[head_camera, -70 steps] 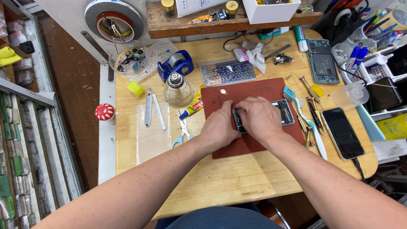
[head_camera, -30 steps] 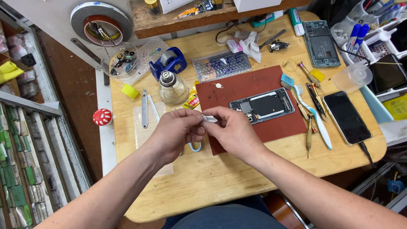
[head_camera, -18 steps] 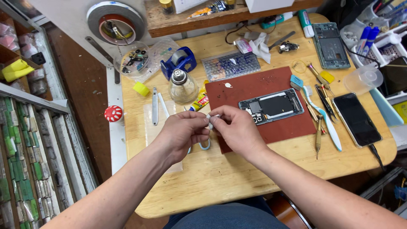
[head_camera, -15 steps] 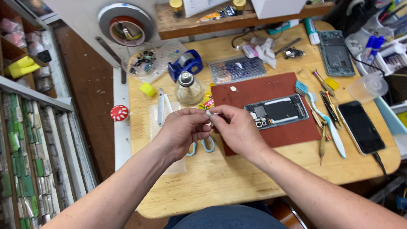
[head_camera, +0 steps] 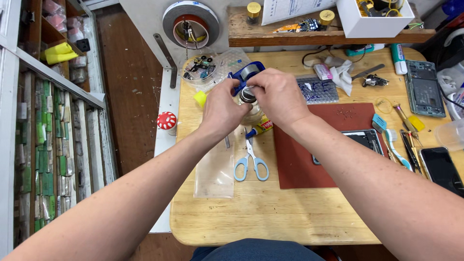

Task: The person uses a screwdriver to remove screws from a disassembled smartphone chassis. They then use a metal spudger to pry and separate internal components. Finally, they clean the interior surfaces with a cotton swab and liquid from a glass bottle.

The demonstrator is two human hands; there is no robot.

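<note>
Both my hands meet over a small glass bottle (head_camera: 252,113) with a metal top (head_camera: 248,94) at the back left of the wooden table. My left hand (head_camera: 223,110) curls around the bottle's left side. My right hand (head_camera: 279,98) comes from the right, and its fingertips pinch at the metal top. Anything small between the fingers is hidden. Just behind the bottle stands a blue tape dispenser (head_camera: 246,72). The opened phone (head_camera: 361,140) lies untouched on the red mat (head_camera: 309,164) to the right.
Blue-handled scissors (head_camera: 251,162) and a clear plastic bag (head_camera: 215,170) lie in front of the bottle. A clear parts dish (head_camera: 200,70), a red mushroom-shaped object (head_camera: 166,121), a toothbrush (head_camera: 397,147), hand tools, a black phone (head_camera: 440,166) and a phone frame (head_camera: 423,89) are spread around.
My hands left the opened phone, held a small pale piece between them near the mat's left edge, then moved back and left to the bottle.
</note>
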